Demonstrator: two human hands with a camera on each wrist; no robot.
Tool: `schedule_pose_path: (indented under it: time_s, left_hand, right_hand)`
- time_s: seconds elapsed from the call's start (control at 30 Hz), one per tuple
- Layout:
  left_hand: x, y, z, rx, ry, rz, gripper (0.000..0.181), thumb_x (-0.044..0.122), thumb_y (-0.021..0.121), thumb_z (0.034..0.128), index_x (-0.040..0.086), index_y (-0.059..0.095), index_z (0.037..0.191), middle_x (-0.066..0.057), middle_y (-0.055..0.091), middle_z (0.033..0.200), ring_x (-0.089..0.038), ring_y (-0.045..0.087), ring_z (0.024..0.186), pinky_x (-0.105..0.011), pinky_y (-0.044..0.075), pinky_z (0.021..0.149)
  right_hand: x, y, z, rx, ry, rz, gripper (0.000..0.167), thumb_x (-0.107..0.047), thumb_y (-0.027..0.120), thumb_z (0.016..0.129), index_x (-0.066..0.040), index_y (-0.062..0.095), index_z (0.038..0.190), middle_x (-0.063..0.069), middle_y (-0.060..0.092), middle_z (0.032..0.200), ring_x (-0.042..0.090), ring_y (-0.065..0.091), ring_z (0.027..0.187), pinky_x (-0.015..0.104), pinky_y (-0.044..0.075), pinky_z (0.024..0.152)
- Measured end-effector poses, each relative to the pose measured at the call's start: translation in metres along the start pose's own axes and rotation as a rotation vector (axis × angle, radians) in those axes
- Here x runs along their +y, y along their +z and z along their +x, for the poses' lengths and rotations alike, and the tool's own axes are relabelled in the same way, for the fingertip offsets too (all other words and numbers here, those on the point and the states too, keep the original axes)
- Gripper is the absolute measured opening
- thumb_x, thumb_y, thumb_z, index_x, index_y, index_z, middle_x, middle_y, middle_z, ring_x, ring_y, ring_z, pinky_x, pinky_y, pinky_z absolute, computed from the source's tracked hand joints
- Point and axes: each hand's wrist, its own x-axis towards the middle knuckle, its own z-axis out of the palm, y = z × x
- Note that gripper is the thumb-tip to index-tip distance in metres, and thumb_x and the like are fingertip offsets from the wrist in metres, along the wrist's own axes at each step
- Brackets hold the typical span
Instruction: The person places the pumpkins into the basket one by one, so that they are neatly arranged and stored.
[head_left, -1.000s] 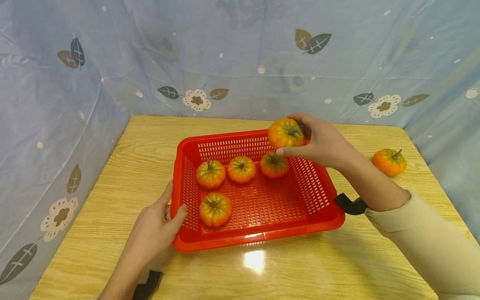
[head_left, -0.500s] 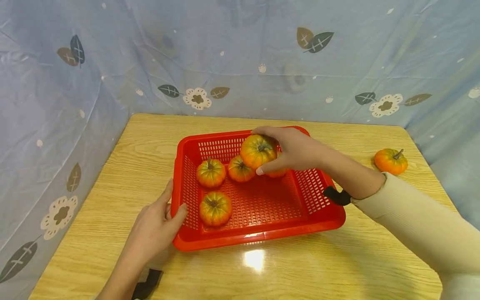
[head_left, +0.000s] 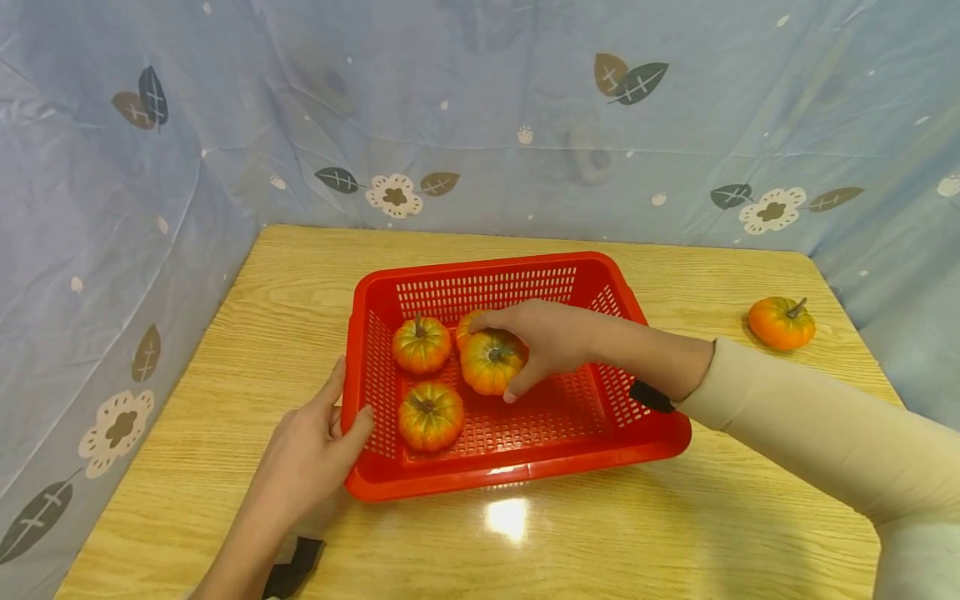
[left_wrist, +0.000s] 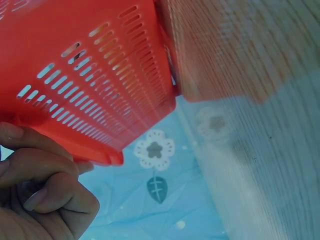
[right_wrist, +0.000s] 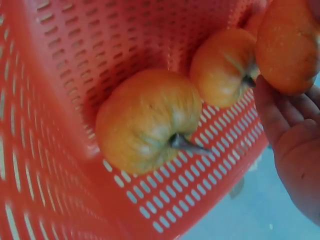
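Observation:
My left hand (head_left: 309, 458) grips the left rim of the red basket (head_left: 517, 473), thumb over the edge; the left wrist view shows its curled fingers (left_wrist: 60, 195) at the basket's rim. Inside the basket, my right hand (head_left: 551, 337) holds a small orange pumpkin (head_left: 491, 363) between thumb and fingers, above the basket floor. Behind it another pumpkin (head_left: 467, 327) is partly covered. Two more, one at the back left (head_left: 422, 345) and one at the front left (head_left: 431, 417), lie in the basket. In the right wrist view, the held pumpkin (right_wrist: 287, 47) is beside two others.
One pumpkin (head_left: 781, 323) lies on the wooden table (head_left: 600, 542), right of the basket. A blue patterned cloth (head_left: 480, 108) hangs behind and at both sides. My right forearm crosses the basket's right rim.
My right hand has carried the held pumpkin left, down and toward the front, from above the back right of the basket to inside it. The left hand and basket have stayed in place.

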Motion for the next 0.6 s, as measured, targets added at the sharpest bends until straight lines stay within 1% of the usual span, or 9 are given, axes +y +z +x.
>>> schedule_pose_path:
  time_s: [0.1, 0.27, 0.43, 0.53, 0.6]
  left_hand:
    - [0.0, 0.0, 0.0, 0.0, 0.005, -0.007, 0.074, 0.03, 0.061, 0.1003, 0.005, 0.026, 0.161, 0.003, 0.048, 0.056, -0.01, 0.04, 0.042, -0.029, 0.034, 0.038]
    - [0.0, 0.0, 0.001, 0.001, 0.013, -0.009, 0.074, 0.031, 0.061, 0.1006, 0.005, 0.027, 0.161, 0.004, 0.048, 0.055, -0.009, 0.04, 0.042, -0.029, 0.034, 0.038]
    - [0.0, 0.0, 0.001, 0.001, 0.011, -0.015, 0.073, 0.029, 0.061, 0.1005, 0.004, 0.027, 0.16, 0.004, 0.049, 0.055, -0.009, 0.04, 0.041, -0.029, 0.034, 0.037]
    - [0.0, 0.0, 0.001, 0.001, 0.007, -0.019, 0.073, 0.028, 0.061, 0.1003, 0.004, 0.027, 0.16, 0.003, 0.049, 0.055, -0.009, 0.04, 0.041, -0.029, 0.034, 0.037]
    - [-0.001, 0.0, 0.001, 0.001, 0.004, -0.02, 0.073, 0.029, 0.061, 0.1003, 0.004, 0.027, 0.16, 0.003, 0.049, 0.055, -0.01, 0.04, 0.042, -0.029, 0.034, 0.037]
  right_hand:
    - [-0.002, 0.005, 0.001, -0.032, 0.005, -0.028, 0.086, -0.036, 0.09, 0.078, -0.015, 0.049, 0.15, 0.006, 0.058, 0.138, 0.026, 0.056, 0.122, 0.044, 0.045, 0.104]
    - [-0.003, 0.009, 0.001, -0.083, -0.002, -0.027, 0.087, -0.034, 0.09, 0.078, -0.016, 0.047, 0.152, 0.005, 0.056, 0.142, 0.026, 0.054, 0.126, 0.046, 0.043, 0.106]
    - [-0.002, 0.015, 0.004, -0.152, -0.008, -0.051, 0.087, -0.033, 0.089, 0.079, -0.016, 0.046, 0.153, 0.004, 0.053, 0.147, 0.024, 0.052, 0.13, 0.043, 0.041, 0.108]
    - [-0.002, 0.02, 0.008, -0.173, -0.026, -0.086, 0.087, -0.032, 0.091, 0.078, -0.014, 0.047, 0.152, 0.002, 0.052, 0.148, 0.022, 0.052, 0.13, 0.04, 0.04, 0.109]
    - [-0.004, 0.023, 0.009, -0.188, -0.021, -0.109, 0.088, -0.032, 0.091, 0.077, -0.014, 0.048, 0.151, 0.003, 0.053, 0.148, 0.021, 0.052, 0.131, 0.039, 0.04, 0.109]
